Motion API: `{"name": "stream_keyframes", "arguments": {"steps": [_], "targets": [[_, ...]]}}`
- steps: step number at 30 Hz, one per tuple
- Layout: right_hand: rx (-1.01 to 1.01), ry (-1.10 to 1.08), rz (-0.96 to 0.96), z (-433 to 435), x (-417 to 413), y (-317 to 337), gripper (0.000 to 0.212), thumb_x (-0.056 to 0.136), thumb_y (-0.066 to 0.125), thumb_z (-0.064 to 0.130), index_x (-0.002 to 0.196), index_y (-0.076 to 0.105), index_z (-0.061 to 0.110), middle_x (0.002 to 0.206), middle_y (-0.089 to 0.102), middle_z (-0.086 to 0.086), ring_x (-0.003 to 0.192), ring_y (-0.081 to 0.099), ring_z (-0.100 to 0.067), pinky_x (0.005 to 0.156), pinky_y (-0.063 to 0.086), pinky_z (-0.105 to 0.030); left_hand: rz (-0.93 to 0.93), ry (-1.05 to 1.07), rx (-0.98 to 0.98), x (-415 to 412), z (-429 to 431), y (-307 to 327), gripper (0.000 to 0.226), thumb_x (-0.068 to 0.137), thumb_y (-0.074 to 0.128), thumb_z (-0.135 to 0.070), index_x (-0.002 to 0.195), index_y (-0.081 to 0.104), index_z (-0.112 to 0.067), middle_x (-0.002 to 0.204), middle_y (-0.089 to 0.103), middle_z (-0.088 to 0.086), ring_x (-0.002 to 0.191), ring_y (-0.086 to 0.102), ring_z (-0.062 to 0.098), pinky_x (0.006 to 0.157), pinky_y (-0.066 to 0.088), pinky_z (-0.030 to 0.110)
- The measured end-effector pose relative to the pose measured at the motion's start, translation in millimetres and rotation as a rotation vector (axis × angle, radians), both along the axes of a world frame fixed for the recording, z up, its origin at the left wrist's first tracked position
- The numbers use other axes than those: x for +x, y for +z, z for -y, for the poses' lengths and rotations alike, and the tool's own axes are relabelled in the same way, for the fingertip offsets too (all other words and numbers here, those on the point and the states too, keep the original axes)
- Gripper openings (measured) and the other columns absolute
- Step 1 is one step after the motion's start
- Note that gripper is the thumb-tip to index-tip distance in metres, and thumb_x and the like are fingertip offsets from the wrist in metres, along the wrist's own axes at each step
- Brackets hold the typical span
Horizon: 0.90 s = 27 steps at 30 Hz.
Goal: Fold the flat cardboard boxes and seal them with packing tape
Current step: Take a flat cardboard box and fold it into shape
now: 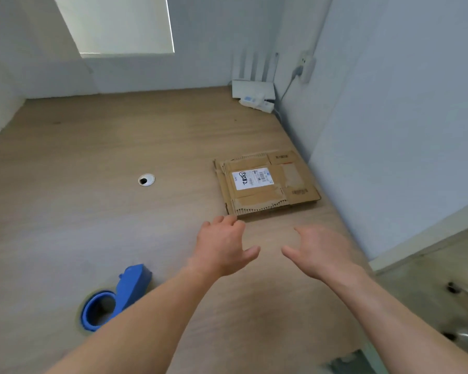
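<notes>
**1. Ref.** 12 o'clock = straight away from the person. The work surface is a wood-grain desk (92,211) w/ walls at the rear and R side.

**2. Task item.** One flat cardboard box (268,182) lies flat on the desk, approx. 1 o'clock from the hands. It is near the R wall (403,130) but apart from it.
- Its top face shows old brown tape and torn patches.
- A white shipping label (252,179) w/ black handwritten marks sits centre-left on that face.
- A ragged corrugated edge faces the person.

**3. Tape dispenser** (116,298). It is blue and lies on the desk at approx. 8 o'clock from the L hand, well apart from the box. The L forearm partly hides it.

**4. Hands.**
- L hand (222,247): palm down, fingers loosely spread, holding nothing. The fingertips reach toward the box's near-L corner at 12 o'clock. Contact vs. a small gap: cannot tell.
- R hand (322,252): at 3 o'clock of the L hand, palm turned inward, fingers relaxed and spread, holding nothing. It is short of the box's near edge, no contact.
- The hands are apart, thumbs pointing at each other w/ a gap between them.

**5. Other items.**
- A round white cable grommet (146,180) w/ a dark hole is set in the desk, approx. 10 o'clock from the L hand.
- A white router (253,89) w/ upright antennas stands in the far R corner, 12 o'clock of the box.
- A small white device (256,102) lies just in front of the router.
- A wall socket (305,66) w/ plug and cable sits on the R wall, above the router.
</notes>
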State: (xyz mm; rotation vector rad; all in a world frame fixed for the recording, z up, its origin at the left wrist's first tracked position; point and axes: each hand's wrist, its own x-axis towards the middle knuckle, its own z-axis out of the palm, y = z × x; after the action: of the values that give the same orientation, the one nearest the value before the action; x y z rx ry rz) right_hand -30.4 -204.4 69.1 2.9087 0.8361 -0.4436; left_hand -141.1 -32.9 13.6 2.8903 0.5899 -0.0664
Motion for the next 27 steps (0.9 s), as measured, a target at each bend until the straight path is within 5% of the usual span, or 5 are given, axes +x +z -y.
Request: {"name": "stream_keyframes", "arguments": {"steps": [10,15,21,27], "targets": [[0.048,0.131,-0.110,-16.8,106.2,-44.5,0.054,0.086,0.058,0.052,0.132,0.055,0.024,0.135,0.056,0.000,0.124,0.055,-0.023,0.094,0.050,-0.037,-0.132,0.097,-0.019,73.6,-9.7,-27.4,0.061,0.078,0.051,-0.066,0.122,0.054,-0.023,0.128,0.054,-0.004,0.116,0.049,0.022,0.090,0.047,0.041],[0.065,0.225,-0.117,-22.8,155.0,-61.1,0.041,0.084,0.060,0.040,0.122,0.058,0.025,0.121,0.058,0.001,0.115,0.056,-0.024,0.086,0.049,-0.037,-0.144,0.154,0.006,109.6,-8.7,-34.8,0.060,0.076,0.055,-0.062,0.122,0.053,-0.023,0.133,0.051,-0.004,0.118,0.047,0.023,0.087,0.048,0.040],[0.077,0.268,-0.074,-24.7,198.4,-89.6,0.049,0.085,0.063,0.037,0.132,0.052,0.026,0.129,0.049,0.000,0.123,0.046,-0.024,0.092,0.048,-0.041,-0.161,0.187,0.004,141.8,-7.7,-49.0,0.062,0.077,0.062,-0.059,0.127,0.053,-0.023,0.144,0.038,-0.001,0.130,0.036,0.024,0.089,0.049,0.043],[-0.009,0.195,-0.128,-26.6,229.6,-118.5,0.088,0.085,0.071,0.036,0.152,0.015,0.034,0.163,0.002,-0.012,0.148,0.016,-0.039,0.115,0.033,-0.052,-0.228,0.219,-0.066,161.3,-11.2,-69.2,0.070,0.076,0.072,-0.043,0.137,0.041,-0.025,0.160,0.009,0.002,0.148,0.007,0.032,0.094,0.052,0.049]]}}
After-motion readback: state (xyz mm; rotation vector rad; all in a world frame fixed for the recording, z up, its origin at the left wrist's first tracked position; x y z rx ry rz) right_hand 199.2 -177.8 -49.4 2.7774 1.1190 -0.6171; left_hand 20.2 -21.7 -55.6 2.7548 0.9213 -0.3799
